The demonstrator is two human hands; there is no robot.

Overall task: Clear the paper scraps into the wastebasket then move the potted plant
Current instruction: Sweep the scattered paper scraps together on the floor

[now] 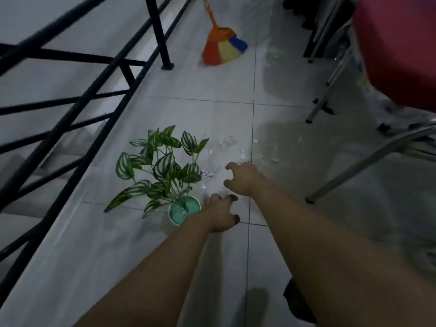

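A potted plant (162,166) with striped green leaves stands in a small green pot (180,212) on the tiled floor. White paper scraps (207,174) lie scattered on the tiles to its right, more of them further out. My left hand (220,214) hovers just right of the pot, fingers curled and apart, holding nothing. My right hand (243,177) reaches over the scraps with fingers spread like a claw, empty. No wastebasket is in view.
A black metal railing (77,97) runs along the left edge. A broom (223,48) with orange, yellow and blue bristles stands at the back. A red chair (398,50) with metal legs (368,159) stands at the right.
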